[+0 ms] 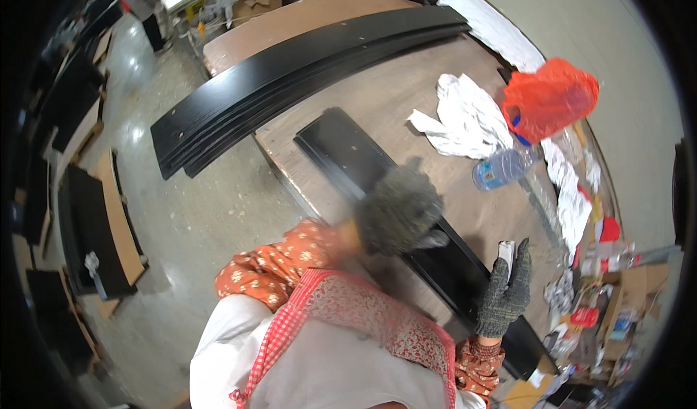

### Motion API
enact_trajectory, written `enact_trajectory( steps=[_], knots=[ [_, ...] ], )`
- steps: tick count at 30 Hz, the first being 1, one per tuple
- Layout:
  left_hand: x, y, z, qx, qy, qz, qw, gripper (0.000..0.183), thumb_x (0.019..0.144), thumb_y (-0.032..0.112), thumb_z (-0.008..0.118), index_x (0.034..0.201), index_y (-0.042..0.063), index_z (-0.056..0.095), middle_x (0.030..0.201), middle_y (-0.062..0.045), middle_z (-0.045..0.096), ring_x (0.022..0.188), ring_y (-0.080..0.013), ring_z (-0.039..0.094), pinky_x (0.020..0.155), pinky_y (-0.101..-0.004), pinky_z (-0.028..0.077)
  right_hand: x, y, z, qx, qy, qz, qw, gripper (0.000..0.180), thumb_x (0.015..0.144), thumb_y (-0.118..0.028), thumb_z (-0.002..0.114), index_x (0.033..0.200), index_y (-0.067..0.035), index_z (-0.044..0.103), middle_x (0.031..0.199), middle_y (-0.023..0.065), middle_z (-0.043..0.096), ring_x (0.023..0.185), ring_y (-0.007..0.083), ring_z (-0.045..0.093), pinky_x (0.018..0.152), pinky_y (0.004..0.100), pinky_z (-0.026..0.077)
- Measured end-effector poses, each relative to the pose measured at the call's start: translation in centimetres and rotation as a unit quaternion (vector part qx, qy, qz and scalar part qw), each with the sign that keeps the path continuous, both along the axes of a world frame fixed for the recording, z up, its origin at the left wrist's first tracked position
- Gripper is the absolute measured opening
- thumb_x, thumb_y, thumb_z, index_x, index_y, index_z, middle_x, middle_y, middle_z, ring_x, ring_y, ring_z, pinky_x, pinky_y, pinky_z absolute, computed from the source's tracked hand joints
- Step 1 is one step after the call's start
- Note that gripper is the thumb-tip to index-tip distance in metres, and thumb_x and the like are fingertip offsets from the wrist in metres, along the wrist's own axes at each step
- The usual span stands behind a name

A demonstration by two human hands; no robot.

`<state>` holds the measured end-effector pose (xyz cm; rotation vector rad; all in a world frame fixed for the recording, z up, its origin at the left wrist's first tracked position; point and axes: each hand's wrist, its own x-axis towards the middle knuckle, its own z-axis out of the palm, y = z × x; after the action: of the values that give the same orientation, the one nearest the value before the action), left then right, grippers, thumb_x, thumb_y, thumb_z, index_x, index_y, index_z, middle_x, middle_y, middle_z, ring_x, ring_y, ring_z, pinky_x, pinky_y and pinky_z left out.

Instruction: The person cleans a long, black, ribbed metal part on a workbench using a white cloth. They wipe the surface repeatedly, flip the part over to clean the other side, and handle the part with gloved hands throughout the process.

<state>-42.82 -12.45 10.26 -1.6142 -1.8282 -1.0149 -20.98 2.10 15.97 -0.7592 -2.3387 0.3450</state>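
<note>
A long black board (348, 147) with a grooved edge lies diagonally before me on the worktable. My left hand (402, 210), in a dark grey knit glove, is blurred over the middle of this board. A pale grey piece (433, 239), perhaps cloth, shows at the lower edge of that glove; its grip is unclear. My right hand (503, 300) wears a similar glove and is above the board's near right part. Between its thumb and fingers is a small white block-like object (506, 257), pointing away from me.
Stacked long black panels (305, 74) overhang the worktable (305, 174) at the far left. White cloth (468, 117), a plastic bottle (498, 170) and a red plastic bag (552, 101) lie right. More panels (90, 229) stand left; a person (139, 6) is farther off.
</note>
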Motion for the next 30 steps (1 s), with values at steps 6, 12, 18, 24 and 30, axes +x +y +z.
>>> enact_trajectory(
  steps=[6,12,18,24,30],
  knots=[
    [-0.1,2.2,0.2,-0.007,0.006,0.01,1.0,0.039,0.083,0.051,0.063,0.081,0.013,0.06,0.071,-0.007,0.055,0.074,-0.0278,0.057,0.098,-0.0483,0.043,-6.2,1.0,5.7,0.062,-0.057,0.173,0.981,0.042,0.093,-0.011,0.063,0.132,0.004,0.057,0.131,0.0211,0.061,0.121,0.033,0.059,0.104,0.0401,0.043],
    [-1.8,4.7,-0.5,-0.009,-0.188,-0.03,0.982,0.034,0.083,0.041,0.06,0.09,0.01,0.072,0.09,-0.01,0.068,0.093,-0.0292,0.063,0.086,-0.0453,0.044,-17.5,-5.6,8.8,0.24,-0.134,0.349,0.896,0.043,0.089,-0.015,0.064,0.13,-0.003,0.06,0.127,0.025,0.06,0.119,0.0416,0.057,0.102,0.0464,0.044],
    [-0.4,4.4,-3.3,-0.199,-0.146,-0.124,0.961,0.045,0.082,0.038,0.066,0.116,0.009,0.064,0.113,-0.016,0.065,0.108,-0.0344,0.06,0.095,-0.0508,0.044,-24.5,-7.2,4.8,0.165,-0.189,0.399,0.882,0.045,0.092,-0.027,0.063,0.131,-0.005,0.06,0.13,0.0269,0.058,0.119,0.0435,0.055,0.1,0.0481,0.044],
    [0.1,3.7,-5.0,-0.35,-0.153,-0.207,0.901,0.052,0.081,0.04,0.068,0.123,0.008,0.062,0.117,-0.016,0.064,0.111,-0.0351,0.059,0.098,-0.0524,0.043,-26.1,-13.5,0.3,0.158,-0.279,0.531,0.784,0.044,0.091,-0.027,0.061,0.13,-0.005,0.06,0.128,0.0271,0.058,0.116,0.0421,0.057,0.097,0.0483,0.046],
    [0.3,3.5,-5.2,-0.357,-0.148,-0.213,0.897,0.055,0.08,0.041,0.069,0.124,0.008,0.061,0.118,-0.017,0.063,0.112,-0.0352,0.058,0.099,-0.0528,0.043,-28.4,-9.6,-1.3,0.27,-0.182,0.533,0.781,0.052,0.09,-0.028,0.061,0.137,-0.008,0.054,0.134,0.0278,0.053,0.113,0.0446,0.058,0.096,0.0502,0.047]
  ],
)
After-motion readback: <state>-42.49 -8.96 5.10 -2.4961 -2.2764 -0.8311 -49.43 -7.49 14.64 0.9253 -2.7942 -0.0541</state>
